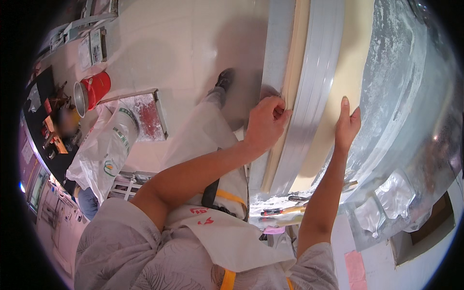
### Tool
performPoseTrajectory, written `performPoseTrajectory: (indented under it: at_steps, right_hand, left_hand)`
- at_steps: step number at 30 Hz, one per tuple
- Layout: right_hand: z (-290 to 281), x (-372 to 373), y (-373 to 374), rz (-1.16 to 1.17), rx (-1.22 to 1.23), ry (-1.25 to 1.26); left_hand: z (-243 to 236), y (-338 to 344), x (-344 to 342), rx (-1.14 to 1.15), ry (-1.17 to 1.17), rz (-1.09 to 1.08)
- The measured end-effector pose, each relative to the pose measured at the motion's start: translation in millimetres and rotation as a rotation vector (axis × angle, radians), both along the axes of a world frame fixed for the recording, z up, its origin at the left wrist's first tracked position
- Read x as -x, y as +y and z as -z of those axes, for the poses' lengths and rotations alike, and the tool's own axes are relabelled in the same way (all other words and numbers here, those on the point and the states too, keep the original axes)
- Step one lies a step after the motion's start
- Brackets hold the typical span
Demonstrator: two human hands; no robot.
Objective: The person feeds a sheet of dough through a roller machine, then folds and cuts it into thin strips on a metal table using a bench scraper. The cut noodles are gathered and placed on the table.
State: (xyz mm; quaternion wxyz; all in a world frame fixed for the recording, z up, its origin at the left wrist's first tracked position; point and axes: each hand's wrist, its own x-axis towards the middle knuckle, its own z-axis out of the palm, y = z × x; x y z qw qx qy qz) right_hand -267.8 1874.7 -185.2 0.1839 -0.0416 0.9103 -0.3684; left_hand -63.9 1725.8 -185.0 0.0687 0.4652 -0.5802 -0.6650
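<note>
The person's left hand [268, 121] is loosely curled at the outer edge of a narrow cream strip [298, 29]; whether thumb and forefinger pinch it, one cannot tell. The right hand [346, 126] rests at the far edge of a broad cream sheet [355, 43], thumb parted from the bent fingers. Between strip and sheet runs a long grey bar [314, 82], the hands on either side of it

Strip and sheet look like dough, so probably soft and limp, apt to stretch or tear under a fingertip pinch — better held with spread palms, with support along the length. The bar seems stiff and would be best gripped by both long edges — floury fingers may slip on it

Beyond lies the flour-dusted worktop [394, 72]; nearer the body are tools with red-and-black [272, 212] and wooden handles [293, 209]
</note>
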Motion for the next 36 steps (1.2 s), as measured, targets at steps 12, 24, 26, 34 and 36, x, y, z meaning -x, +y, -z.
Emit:
performPoseTrajectory:
  at_steps: [12, 24, 26, 34, 36]
  right_hand:
    - [-12.0, -8.1, -5.1, 0.038, 0.138, 0.028]
    - [-3.9, -6.3, -3.1, -0.119, -0.062, 0.274]
    - [-2.6, -4.0, -3.9, -0.033, -0.037, 0.171]
    - [-18.8, 5.5, -19.1, 0.061, -0.043, -0.082]
    - [-27.7, 5.9, -25.3, 0.088, -0.004, -0.162]
  left_hand:
    - [2.7, -1.7, -3.0, -0.053, 0.020, 0.019]
    - [9.6, -4.2, 0.4, 0.004, 0.001, 0.060]
    - [8.2, -4.7, 1.1, -0.023, -0.001, 0.058]
    - [8.5, -5.8, 1.3, 0.001, -0.028, 0.086]
    - [9.4, -6.0, 1.7, 0.008, -0.021, 0.077]
